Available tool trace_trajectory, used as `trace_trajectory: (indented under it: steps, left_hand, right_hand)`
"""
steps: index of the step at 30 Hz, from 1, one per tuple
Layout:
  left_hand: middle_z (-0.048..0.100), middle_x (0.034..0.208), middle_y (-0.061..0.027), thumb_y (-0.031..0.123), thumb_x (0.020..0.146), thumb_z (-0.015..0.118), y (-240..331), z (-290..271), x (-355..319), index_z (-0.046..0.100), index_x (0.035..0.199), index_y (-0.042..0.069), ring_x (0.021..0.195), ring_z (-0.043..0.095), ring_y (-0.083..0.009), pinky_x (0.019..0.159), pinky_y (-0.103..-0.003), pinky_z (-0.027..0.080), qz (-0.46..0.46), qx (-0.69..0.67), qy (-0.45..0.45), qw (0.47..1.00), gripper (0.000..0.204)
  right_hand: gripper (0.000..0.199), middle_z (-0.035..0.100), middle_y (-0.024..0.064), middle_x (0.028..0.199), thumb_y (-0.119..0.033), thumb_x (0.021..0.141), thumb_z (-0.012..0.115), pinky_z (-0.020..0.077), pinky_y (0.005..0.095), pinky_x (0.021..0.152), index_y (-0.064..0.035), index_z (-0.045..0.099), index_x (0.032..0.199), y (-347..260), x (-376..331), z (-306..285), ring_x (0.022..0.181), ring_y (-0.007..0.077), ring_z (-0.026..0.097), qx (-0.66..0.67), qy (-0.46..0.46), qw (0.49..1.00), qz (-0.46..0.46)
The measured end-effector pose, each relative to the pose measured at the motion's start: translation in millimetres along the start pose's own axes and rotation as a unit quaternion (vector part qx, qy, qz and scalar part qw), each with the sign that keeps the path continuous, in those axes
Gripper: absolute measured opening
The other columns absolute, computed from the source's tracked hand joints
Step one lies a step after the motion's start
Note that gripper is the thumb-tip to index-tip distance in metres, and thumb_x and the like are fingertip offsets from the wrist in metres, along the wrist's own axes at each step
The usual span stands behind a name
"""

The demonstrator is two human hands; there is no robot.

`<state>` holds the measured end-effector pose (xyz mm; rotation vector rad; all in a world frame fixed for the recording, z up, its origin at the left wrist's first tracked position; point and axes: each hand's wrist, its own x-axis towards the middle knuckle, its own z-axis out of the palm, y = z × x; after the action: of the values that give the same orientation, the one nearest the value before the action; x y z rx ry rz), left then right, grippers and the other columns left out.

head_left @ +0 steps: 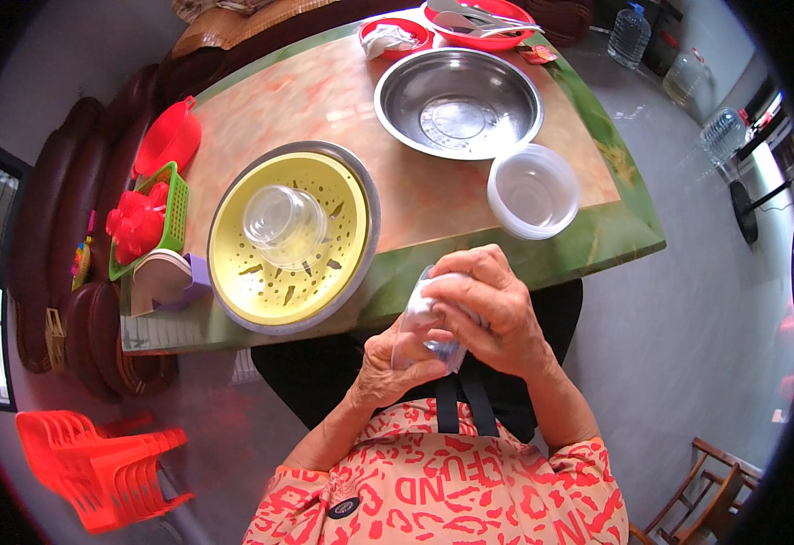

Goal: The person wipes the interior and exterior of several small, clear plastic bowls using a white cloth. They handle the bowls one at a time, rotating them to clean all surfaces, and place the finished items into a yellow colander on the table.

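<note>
I see both hands closed around one clear plastic cup (419, 331): left grip (388, 363) beneath, right grip (488, 304) over it. They're just off the table (397, 195) edge, near the yellow colander (288, 236).

Both hands are holding a small clear plastic cup (422, 329) close to the body, just off the near edge of the table (433, 204): the left hand (388, 363) is cupping it from below while the right hand (492, 304) is wrapping over its top. On the table a yellow colander (324, 263) is sitting inside a metal basin, carrying an upturned clear cup (283, 225). A clear tub (533, 191) is standing beside a steel bowl (458, 102)
</note>
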<state>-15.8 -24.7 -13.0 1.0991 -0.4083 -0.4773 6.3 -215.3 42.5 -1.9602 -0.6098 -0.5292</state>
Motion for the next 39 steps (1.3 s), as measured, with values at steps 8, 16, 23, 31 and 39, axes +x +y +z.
trace_trajectory:
  steps: [8, 16, 23, 31, 39]
  left_hand:
    - [0.047, 0.140, -0.0235, 0.000, 0.077, 0.076, 3.0, -0.5, 9.6, 0.066, 0.082, 0.005, 0.131, 0.045, -0.0332, 0.100, -0.045, 0.043, 0.093, 0.015, -0.101, 0.990, 0.012]
    - [0.054, 0.135, -0.0200, 0.006, 0.072, 0.080, 28.7, -2.8, 7.6, 0.063, 0.102, 0.002, 0.122, 0.051, -0.0221, 0.101, -0.037, 0.042, -0.117, 0.065, -0.137, 0.981, 0.035]
    - [0.063, 0.108, -0.0058, 0.001, 0.082, 0.073, 28.2, 8.5, 12.0, 0.065, 0.092, 0.001, 0.099, 0.058, -0.0137, 0.090, -0.031, 0.046, -0.086, 0.072, -0.029, 0.993, 0.012]
    - [0.059, 0.129, -0.0159, -0.001, 0.079, 0.074, 24.4, 8.3, 6.8, 0.069, 0.091, 0.004, 0.103, 0.059, -0.0164, 0.092, -0.033, 0.048, -0.045, 0.061, -0.072, 0.995, 0.014]
    - [0.061, 0.125, -0.0147, -0.002, 0.083, 0.070, 21.6, 8.8, 7.2, 0.067, 0.092, 0.001, 0.110, 0.057, -0.0186, 0.093, -0.034, 0.047, -0.041, 0.010, -0.055, 0.998, 0.010]
  right_hand:
    - [0.019, 0.064, 0.0106, 0.096, -0.009, 0.084, 0.066, 0.0485, 0.0302, 0.078, -0.0008, 0.065, 0.102, 31.6, -5.0, -4.2, 0.085, 0.0189, 0.061, 0.342, -0.024, 0.909, 0.236]
    - [0.018, 0.058, 0.0086, 0.087, -0.009, 0.079, 0.067, 0.0467, 0.0344, 0.074, -0.0035, 0.056, 0.092, 37.0, -2.5, -12.7, 0.082, 0.0253, 0.058, 0.182, -0.136, 0.970, 0.092]
    - [0.021, 0.057, 0.0114, 0.097, -0.008, 0.076, 0.069, 0.0460, 0.0404, 0.082, -0.0041, 0.058, 0.093, 13.2, 4.4, -7.7, 0.092, 0.0304, 0.054, 0.061, -0.044, 0.997, -0.013]
    - [0.014, 0.057, 0.0131, 0.096, -0.003, 0.078, 0.067, 0.0460, 0.0374, 0.083, -0.0005, 0.063, 0.092, 14.5, -9.2, -4.1, 0.092, 0.0295, 0.055, 0.127, 0.034, 0.979, 0.156]
    - [0.020, 0.057, 0.0149, 0.099, -0.005, 0.078, 0.066, 0.0451, 0.0405, 0.085, 0.0001, 0.065, 0.097, 1.9, -10.0, -0.6, 0.094, 0.0315, 0.054, 0.013, 0.028, 0.995, 0.090]
